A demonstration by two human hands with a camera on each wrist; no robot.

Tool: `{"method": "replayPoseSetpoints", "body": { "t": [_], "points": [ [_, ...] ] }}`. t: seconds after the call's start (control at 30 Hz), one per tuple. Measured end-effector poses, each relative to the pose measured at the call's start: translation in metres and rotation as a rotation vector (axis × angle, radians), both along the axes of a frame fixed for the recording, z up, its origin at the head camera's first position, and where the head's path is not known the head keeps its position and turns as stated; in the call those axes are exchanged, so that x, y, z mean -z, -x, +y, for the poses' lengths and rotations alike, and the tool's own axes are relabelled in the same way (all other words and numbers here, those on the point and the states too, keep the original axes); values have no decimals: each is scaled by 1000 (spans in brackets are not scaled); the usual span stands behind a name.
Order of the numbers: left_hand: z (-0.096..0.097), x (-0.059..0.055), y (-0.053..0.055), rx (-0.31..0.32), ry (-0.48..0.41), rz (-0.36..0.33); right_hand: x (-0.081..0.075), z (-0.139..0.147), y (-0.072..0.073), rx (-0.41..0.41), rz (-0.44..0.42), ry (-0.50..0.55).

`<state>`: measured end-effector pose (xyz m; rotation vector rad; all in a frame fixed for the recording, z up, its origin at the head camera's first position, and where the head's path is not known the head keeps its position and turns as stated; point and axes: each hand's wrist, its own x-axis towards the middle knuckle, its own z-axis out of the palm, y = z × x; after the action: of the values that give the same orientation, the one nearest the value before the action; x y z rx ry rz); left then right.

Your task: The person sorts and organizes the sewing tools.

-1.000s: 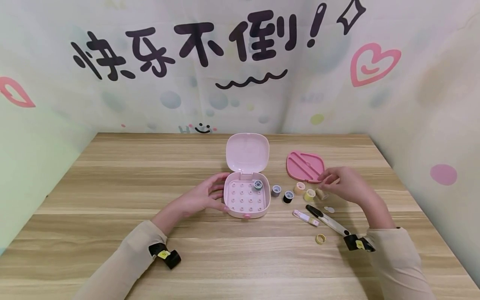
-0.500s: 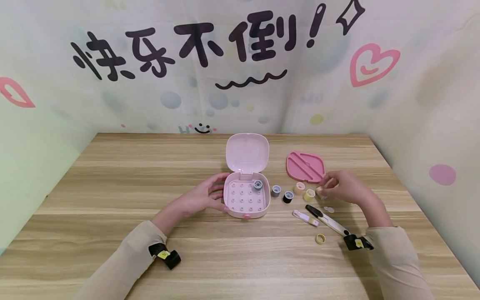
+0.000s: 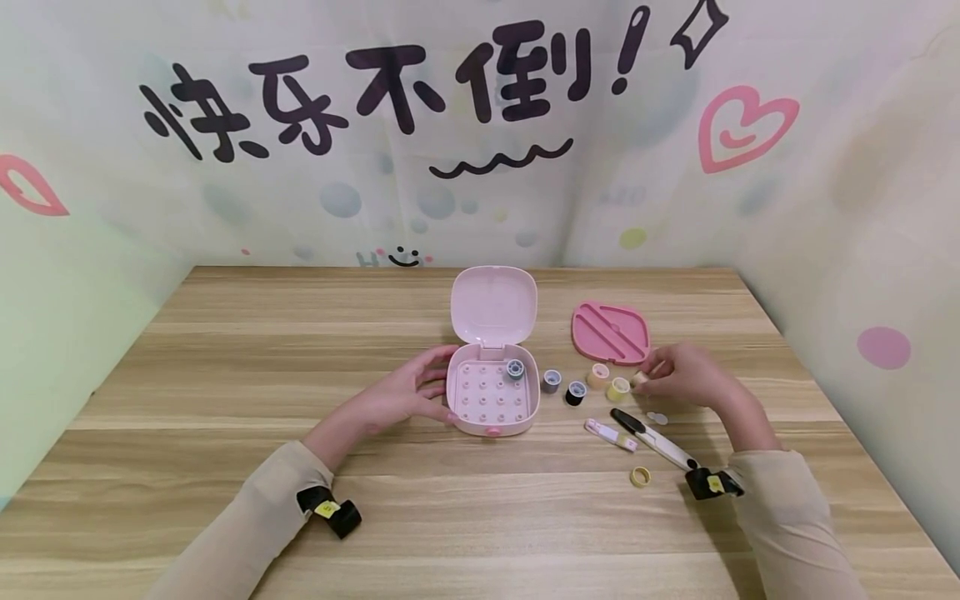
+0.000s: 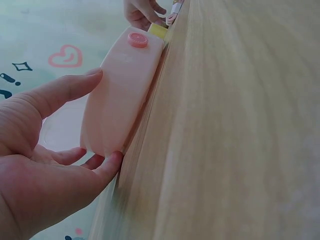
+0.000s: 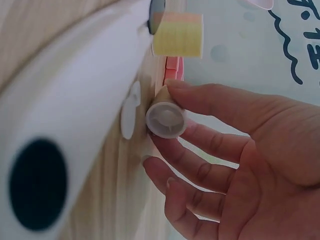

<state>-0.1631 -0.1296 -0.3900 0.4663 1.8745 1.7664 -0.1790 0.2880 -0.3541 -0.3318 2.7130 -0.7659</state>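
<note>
A pale pink sewing box [image 3: 492, 425] stands with its lid up, one grey-blue spool [image 3: 515, 369] on a peg inside. My left hand [image 3: 401, 390] holds the box by its left side, thumb toward the front; in the left wrist view the fingers [image 4: 111, 167] touch its lower edge. My right hand [image 3: 690, 375] pinches a beige thread spool [image 5: 166, 120] between thumb and fingers, close to the tabletop. The spool lies tilted, its white end toward the right wrist camera. Beside it stands a yellow spool [image 3: 618, 389].
Grey [image 3: 552, 382], black [image 3: 575, 393] and peach [image 3: 597, 376] spools stand right of the box. A pink tray [image 3: 611, 333] lies behind them. In front are thread snips [image 3: 656, 439], a pink-and-white tape [image 3: 611, 435], a needle threader [image 3: 657, 418] and a gold thimble ring [image 3: 641, 477].
My right hand has shifted slightly down and its fingers have closed round the beige spool, which has turned a little. The left hand and the box stay put.
</note>
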Motion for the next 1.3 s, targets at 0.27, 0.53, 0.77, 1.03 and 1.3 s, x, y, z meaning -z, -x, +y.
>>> {"method": "replayPoseSetpoints", "body": {
  "t": [0.27,0.53,0.77,1.03,1.3],
  "points": [
    [0,0,-1,-1,-8,11,-4,2,-1,11,-5,64],
    [0,0,-2,-9,-10,1,-4,3,-1,-13,35,116],
    [-1,1,-2,-10,-6,-3,-6,4,-1,-9,68,161],
    [0,0,-2,-5,-27,-11,-8,3,-3,32,73,201],
    [0,0,-2,3,-35,-2,-12,3,-4,68,100,228]
  ]
}}
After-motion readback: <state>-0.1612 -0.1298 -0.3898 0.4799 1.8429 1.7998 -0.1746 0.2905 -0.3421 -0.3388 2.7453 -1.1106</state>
